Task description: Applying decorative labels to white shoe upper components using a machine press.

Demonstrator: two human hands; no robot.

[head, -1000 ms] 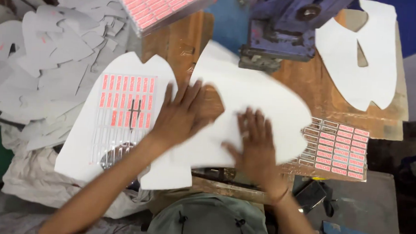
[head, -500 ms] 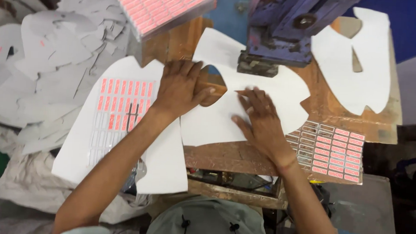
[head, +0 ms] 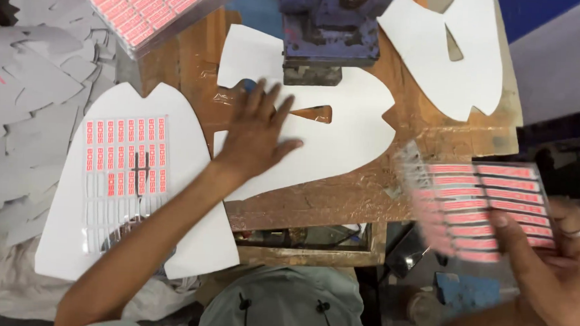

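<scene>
White cut-out sheet is pinned flat on the wooden bench by the left hand, fingers spread, its upper edge under the blue press. Sticker strip is pinched in the right hand, lifted off the bench's right edge, likely for picking.

Looked steeply down from the head onto a wooden bench, close in, at arm's length. Faced away from the body, with the press at the top edge and the lap at the bottom. Took in both hands, left central, right cropped low at the corner. Only one view, so nothing shared
</scene>
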